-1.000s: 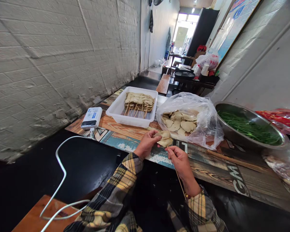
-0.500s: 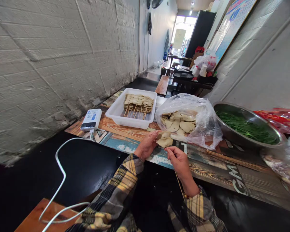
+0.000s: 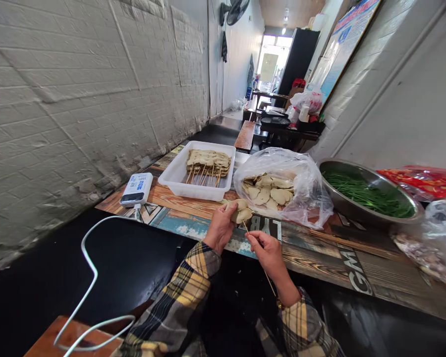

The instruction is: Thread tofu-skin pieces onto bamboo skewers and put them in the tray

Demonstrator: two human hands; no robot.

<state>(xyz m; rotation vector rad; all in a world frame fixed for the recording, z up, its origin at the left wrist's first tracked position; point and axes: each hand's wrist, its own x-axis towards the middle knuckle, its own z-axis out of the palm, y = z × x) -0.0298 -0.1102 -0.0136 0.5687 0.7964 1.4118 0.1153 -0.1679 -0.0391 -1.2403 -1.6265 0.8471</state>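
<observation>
My left hand (image 3: pixel 220 229) pinches a few thin, pale beige food slices (image 3: pixel 242 214) above the table's near edge. A thin wooden skewer (image 3: pixel 269 282) runs up into these slices; how far it passes through them is hidden. My right hand (image 3: pixel 270 254) grips the skewer below the slices, its lower end trailing back past the wrist. Just beyond my hands, a clear plastic bag (image 3: pixel 308 198) lies open with many similar loose slices (image 3: pixel 265 191) inside. To its left stands a white plastic tray (image 3: pixel 188 190) holding stacked, loaded skewers (image 3: pixel 210 159), their sticks pointing toward me.
A steel bowl of long green vegetables (image 3: pixel 367 193) stands at the right, near loose wooden skewers (image 3: pixel 351 243) and red packaging (image 3: pixel 419 178). At the left, a white power bank (image 3: pixel 137 188) trails a white cable (image 3: pixel 91 263). A grey wall (image 3: pixel 78 99) borders the left side.
The whole view has shifted slightly. My right hand sits a little farther down the skewer from the slices, showing more stick between. My left hand still holds the slices.
</observation>
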